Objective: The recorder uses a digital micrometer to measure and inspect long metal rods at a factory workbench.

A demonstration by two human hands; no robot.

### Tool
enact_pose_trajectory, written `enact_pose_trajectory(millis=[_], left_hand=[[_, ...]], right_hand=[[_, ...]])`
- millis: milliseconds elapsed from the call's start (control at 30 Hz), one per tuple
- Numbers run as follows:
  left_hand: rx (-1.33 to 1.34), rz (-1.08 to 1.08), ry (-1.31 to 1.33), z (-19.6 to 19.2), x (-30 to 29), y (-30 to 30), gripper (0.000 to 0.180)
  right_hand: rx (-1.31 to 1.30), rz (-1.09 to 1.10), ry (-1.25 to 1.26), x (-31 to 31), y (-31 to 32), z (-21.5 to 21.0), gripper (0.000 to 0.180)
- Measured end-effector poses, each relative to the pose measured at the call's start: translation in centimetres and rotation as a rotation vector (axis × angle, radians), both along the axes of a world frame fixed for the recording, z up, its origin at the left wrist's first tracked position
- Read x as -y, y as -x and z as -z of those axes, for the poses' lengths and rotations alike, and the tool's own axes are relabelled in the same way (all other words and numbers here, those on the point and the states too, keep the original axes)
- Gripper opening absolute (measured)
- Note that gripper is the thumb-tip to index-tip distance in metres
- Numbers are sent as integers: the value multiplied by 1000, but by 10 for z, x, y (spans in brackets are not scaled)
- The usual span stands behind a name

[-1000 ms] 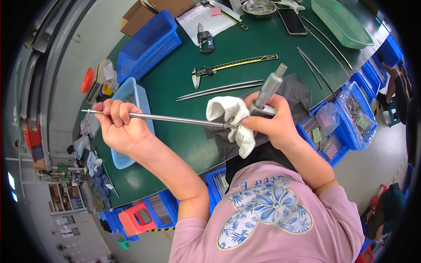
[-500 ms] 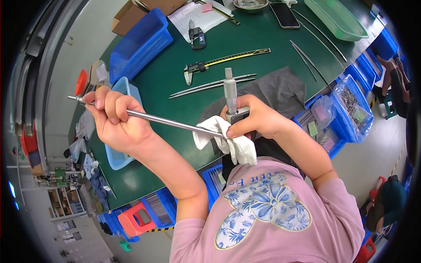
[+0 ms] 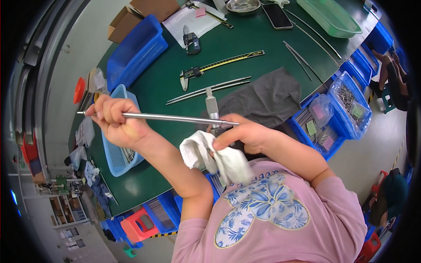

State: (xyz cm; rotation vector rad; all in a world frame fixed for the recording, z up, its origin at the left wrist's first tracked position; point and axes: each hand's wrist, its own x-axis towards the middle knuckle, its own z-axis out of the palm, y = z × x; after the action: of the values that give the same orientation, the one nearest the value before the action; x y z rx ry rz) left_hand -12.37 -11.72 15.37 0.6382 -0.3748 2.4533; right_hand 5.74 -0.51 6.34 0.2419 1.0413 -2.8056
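My left hand (image 3: 117,119) is closed around a slim shiny metal rod (image 3: 175,117), near its left end. The rod lies almost level in the air, crossing in front of the micrometer (image 3: 212,106), its right end beside my right hand's fingers. My right hand (image 3: 245,133) grips the micrometer, its grey thimble pointing up and away, along with a crumpled white cloth (image 3: 199,151) that hangs below the thumb. The micrometer's frame is mostly hidden by the fingers, the rod and the cloth. Whether the rod touches the micrometer's jaws I cannot tell.
On the green table (image 3: 153,179) lie two metal rods (image 3: 208,90), a digital caliper (image 3: 219,65), another micrometer (image 3: 190,41), a grey cloth (image 3: 267,94) and a phone (image 3: 277,16). A light-blue basket (image 3: 116,153) stands left; blue bins (image 3: 329,151) line the near edge.
The rod's right end has come up out of the white cloth, and the rod has swung nearly level. The micrometer has shifted left and down in my right hand; the cloth hangs lower, blurred.
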Motion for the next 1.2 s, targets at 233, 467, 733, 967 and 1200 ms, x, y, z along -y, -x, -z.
enact_pose_trajectory(millis=[233, 467, 733, 967, 1200], left_hand=[[-29, -203, 37, 2, 30, 3, 26], [92, -268, 93, 24, 19, 10, 26], [57, -299, 159, 42, 18, -2, 29], [-606, -313, 891, 82, -14, -93, 23], [-623, -320, 920, 73, -5, -106, 16]], right_hand=[[-92, 1031, -1836, -73, 9, -15, 40], [16, 408, -538, -43, -16, -10, 30], [-91, 505, -312, -24, -10, -3, 26], [-88, 521, -246, -33, -20, -28, 26], [-162, 555, -422, -46, -36, -42, 27]])
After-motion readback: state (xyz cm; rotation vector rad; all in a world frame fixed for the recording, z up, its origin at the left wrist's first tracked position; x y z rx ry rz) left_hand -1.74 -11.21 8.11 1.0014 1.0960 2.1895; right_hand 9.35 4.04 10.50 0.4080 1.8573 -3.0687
